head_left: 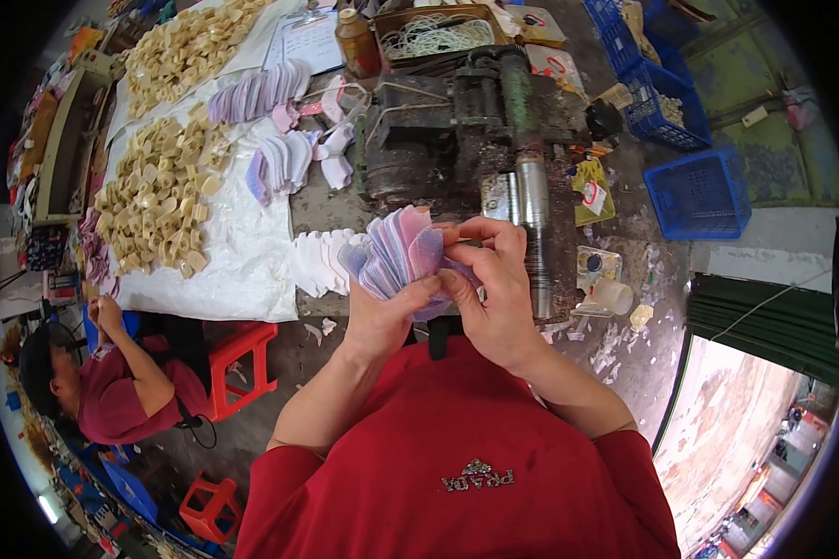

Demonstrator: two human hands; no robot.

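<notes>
Both hands gripped a fanned stack of thin pink and lilac cut pieces (396, 253), the left hand (378, 317) clenched beneath it and the right hand (494, 289) pinching its edge with fingers (466, 233), just before a grimy roller machine (494, 140) on the desk (326, 210).

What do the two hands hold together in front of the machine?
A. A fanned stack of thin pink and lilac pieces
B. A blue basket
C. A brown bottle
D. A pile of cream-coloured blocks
A: the left hand and right hand both grip the fanned pink and lilac pieces; the bottle stands apart on the table.
</notes>
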